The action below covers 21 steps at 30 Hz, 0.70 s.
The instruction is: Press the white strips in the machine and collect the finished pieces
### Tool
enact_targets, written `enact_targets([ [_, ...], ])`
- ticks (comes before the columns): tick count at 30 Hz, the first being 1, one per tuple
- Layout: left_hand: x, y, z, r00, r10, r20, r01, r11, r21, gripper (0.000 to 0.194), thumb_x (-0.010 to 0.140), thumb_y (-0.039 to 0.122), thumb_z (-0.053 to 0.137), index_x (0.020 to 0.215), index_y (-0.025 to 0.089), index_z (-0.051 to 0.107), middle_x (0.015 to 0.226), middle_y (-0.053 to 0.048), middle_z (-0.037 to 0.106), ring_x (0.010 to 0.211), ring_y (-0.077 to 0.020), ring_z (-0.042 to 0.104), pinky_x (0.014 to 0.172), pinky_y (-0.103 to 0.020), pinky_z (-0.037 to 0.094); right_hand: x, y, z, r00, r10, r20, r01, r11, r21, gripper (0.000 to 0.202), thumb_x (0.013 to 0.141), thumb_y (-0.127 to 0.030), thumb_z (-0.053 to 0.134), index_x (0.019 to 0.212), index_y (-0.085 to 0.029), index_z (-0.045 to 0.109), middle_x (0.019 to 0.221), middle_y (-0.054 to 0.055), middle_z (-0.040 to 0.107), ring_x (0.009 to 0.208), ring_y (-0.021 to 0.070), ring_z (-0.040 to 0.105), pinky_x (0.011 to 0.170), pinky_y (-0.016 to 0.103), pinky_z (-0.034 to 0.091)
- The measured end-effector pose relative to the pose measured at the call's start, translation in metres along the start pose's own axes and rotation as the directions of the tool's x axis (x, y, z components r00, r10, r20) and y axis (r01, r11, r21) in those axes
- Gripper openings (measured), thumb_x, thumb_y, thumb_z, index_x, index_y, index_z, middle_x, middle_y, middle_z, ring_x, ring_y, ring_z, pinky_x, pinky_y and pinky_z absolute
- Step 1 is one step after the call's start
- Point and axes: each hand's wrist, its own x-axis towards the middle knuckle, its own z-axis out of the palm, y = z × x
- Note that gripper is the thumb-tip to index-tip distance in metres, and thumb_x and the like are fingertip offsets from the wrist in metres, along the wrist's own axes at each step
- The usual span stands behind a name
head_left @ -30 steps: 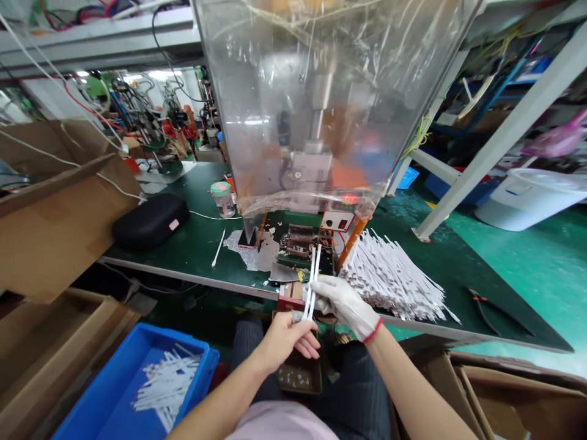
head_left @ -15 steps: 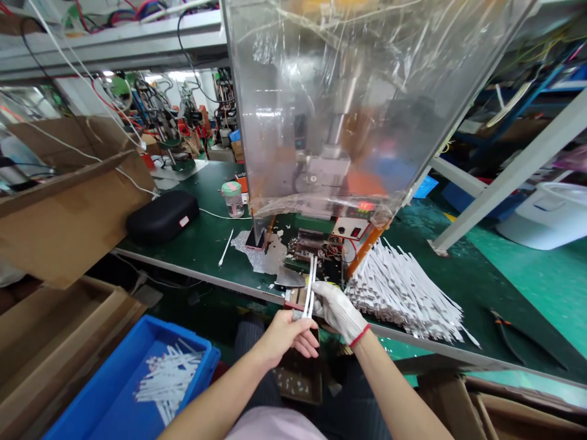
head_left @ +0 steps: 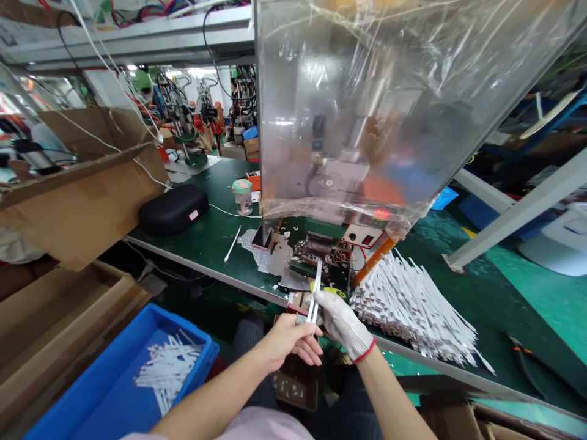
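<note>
My bare left hand [head_left: 293, 343] pinches the lower ends of a few thin white strips [head_left: 316, 286] between thumb and fingers. My right hand [head_left: 342, 321], in a white knitted glove with a red cuff, is closed around the same strips higher up. They point away from me, with their far ends near a small metal fixture [head_left: 318, 244] at the foot of the machine. Beside my right hand lies a big pile of similar white strips [head_left: 413, 305]. A flat metal plate [head_left: 296, 279] sits just beyond my hands.
A clear plastic guard [head_left: 293, 122] hangs over the machine. A blue bin [head_left: 105, 391] with white strips stands lower left, beside cardboard boxes [head_left: 92, 324]. On the green bench are a black case [head_left: 174, 209], a lidded jar [head_left: 243, 198], one loose strip [head_left: 232, 244] and pliers [head_left: 523, 360].
The view has swung left, so the bench and machine appear farther right. The far ends of the held strips lie closer together. Both hands keep their hold.
</note>
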Motion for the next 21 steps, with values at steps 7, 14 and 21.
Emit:
enact_targets([
  [7,0.003,-0.002,-0.001,1.000,0.006,-0.003,-0.005,0.998,0.062,0.055,0.059,0.062,0.067,0.078,0.011,0.060,0.060,-0.007,0.066,0.050,-0.0178,0.064,0.047,-0.023,0.045,0.001,0.001,0.003,0.993,-0.022,-0.112,0.024,1.000,0.016,0.030,0.066,-0.040,0.080,0.068,-0.014,0.066,0.064,0.003,0.065,0.052,0.0133,0.057,0.049,0.024,0.046],
  [14,0.007,0.000,-0.002,0.999,-0.014,0.039,0.007,0.987,0.158,0.055,0.061,0.067,0.060,0.068,0.012,0.059,0.055,-0.007,0.064,0.045,-0.0160,0.062,0.043,-0.021,0.041,-0.001,-0.001,0.010,0.980,-0.056,-0.190,0.062,0.998,0.024,0.030,0.061,-0.038,0.083,0.068,-0.015,0.066,0.065,0.003,0.066,0.055,0.0148,0.058,0.052,0.025,0.048],
  [21,0.007,0.001,-0.005,0.995,-0.028,0.096,0.011,0.984,0.178,0.049,0.063,0.063,0.061,0.063,0.014,0.056,0.052,-0.006,0.063,0.044,-0.0151,0.061,0.042,-0.020,0.040,-0.005,-0.004,0.012,0.961,-0.067,-0.267,0.071,0.997,0.005,0.031,0.055,-0.038,0.085,0.065,-0.016,0.065,0.061,0.000,0.063,0.051,0.0130,0.054,0.049,0.025,0.045],
])
